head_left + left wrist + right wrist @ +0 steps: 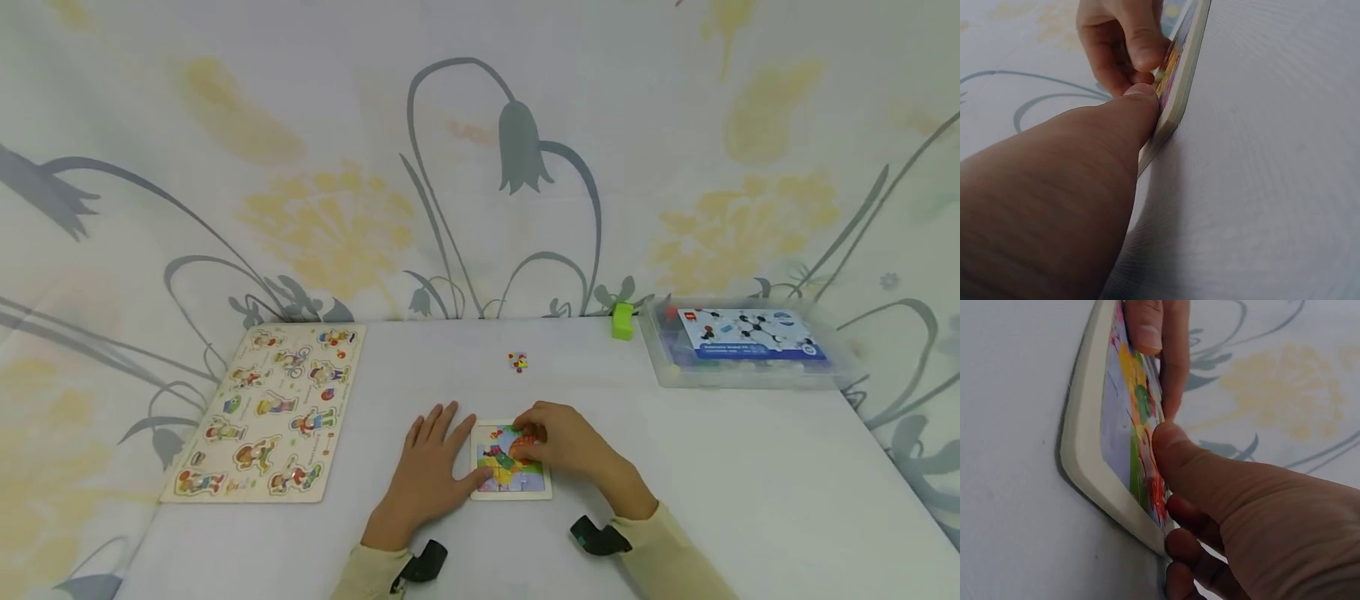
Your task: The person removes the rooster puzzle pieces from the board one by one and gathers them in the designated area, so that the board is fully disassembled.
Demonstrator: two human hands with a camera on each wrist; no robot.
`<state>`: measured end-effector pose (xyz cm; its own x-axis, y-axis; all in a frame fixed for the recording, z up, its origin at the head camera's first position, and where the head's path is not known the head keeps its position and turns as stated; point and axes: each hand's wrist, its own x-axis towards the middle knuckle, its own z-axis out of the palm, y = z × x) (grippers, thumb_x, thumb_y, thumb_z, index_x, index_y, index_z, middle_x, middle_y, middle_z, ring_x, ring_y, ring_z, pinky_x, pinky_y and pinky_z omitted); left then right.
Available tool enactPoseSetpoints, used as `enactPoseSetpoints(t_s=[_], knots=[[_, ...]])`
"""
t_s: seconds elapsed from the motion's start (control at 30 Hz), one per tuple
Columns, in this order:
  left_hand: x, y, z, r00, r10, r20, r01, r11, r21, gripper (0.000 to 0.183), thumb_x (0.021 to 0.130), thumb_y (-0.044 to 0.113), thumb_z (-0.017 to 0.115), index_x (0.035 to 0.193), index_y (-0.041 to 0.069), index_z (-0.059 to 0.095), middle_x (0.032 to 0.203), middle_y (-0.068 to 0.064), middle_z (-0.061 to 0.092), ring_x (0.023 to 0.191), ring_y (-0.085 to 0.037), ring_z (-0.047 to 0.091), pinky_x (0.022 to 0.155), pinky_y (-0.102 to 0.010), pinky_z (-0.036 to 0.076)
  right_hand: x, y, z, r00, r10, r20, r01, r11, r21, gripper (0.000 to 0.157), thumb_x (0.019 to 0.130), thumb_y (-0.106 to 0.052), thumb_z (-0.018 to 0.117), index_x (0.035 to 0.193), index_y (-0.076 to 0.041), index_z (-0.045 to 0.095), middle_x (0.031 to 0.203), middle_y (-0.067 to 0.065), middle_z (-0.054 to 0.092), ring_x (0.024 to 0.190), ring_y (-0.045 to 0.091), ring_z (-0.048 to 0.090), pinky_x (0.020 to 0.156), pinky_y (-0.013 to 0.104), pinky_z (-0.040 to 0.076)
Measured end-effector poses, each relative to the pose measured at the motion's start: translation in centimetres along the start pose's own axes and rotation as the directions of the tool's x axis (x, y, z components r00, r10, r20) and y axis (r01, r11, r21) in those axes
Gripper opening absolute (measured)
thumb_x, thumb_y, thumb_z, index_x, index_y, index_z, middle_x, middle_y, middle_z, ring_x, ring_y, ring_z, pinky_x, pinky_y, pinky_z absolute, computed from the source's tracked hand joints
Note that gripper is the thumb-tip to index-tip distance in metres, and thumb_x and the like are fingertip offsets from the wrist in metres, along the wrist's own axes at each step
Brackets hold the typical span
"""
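A small square jigsaw puzzle (pixel 517 481) in a pale wooden frame lies on the table between both hands, its picture brightly coloured. My left hand (pixel 429 477) rests at its left side, fingers spread on the table and the thumb reaching over the frame onto the picture. Over the upper right part, my right hand (pixel 566 442) pinches a reddish puzzle piece (pixel 1157 494) with thumb and curled fingers, right at the picture surface. The fingers hide part of that corner. Beyond the frame, one loose puzzle piece (pixel 519 362) lies on the white table.
A large wooden board (pixel 258 417) with figure pieces lies at the left. At the back right stand a clear plastic box (pixel 750 375) with a blue and white label and a bright green block (pixel 622 321). A flower-patterned cloth (pixel 465 208) hangs behind the table.
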<state>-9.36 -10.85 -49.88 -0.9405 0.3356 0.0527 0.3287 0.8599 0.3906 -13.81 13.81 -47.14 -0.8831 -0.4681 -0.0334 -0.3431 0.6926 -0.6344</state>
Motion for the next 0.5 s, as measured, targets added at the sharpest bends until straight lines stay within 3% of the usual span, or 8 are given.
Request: enactPoseSetpoints(t_s=[0.13,0.3,0.5], knots=[[0.0,0.1,0.0,1.000,0.000,-0.005,0.000,1.000,-0.003,0.078,0.091,0.062,0.064,0.154,0.018,0.046,0.165,-0.014,0.034,0.154,-0.038,0.028,0.125,-0.060,0.022,0.1,-0.9,0.1,1.000,-0.001,0.029,0.003,0.998,-0.067,0.030,0.085,-0.027,0.084,0.109,-0.009,0.078,0.095,-0.008,0.068,0.084,0.006,0.057,0.077,0.026,0.053],[-0.1,0.2,-0.1,1.000,-0.024,0.004,0.024,1.000,0.008,0.079,0.091,0.063,0.064,0.155,0.020,0.045,0.166,-0.012,0.033,0.155,-0.036,0.027,0.126,-0.058,0.021,0.5,-1.7,0.1,0.998,-0.012,0.059,0.017,0.996,-0.092,0.030,0.084,-0.023,0.085,0.109,-0.007,0.078,0.092,-0.005,0.067,0.078,0.007,0.054,0.071,0.023,0.049],[0.0,0.3,-0.3,1.000,0.001,-0.019,-0.001,1.000,0.006,0.078,0.090,0.060,0.066,0.153,0.018,0.048,0.164,-0.014,0.035,0.153,-0.038,0.030,0.124,-0.060,0.024,0.9,-2.4,0.1,0.999,0.022,0.043,-0.018,0.997,-0.080,0.029,0.081,-0.017,0.087,0.106,-0.004,0.078,0.083,-0.005,0.064,0.072,0.007,0.052,0.066,0.021,0.047]])
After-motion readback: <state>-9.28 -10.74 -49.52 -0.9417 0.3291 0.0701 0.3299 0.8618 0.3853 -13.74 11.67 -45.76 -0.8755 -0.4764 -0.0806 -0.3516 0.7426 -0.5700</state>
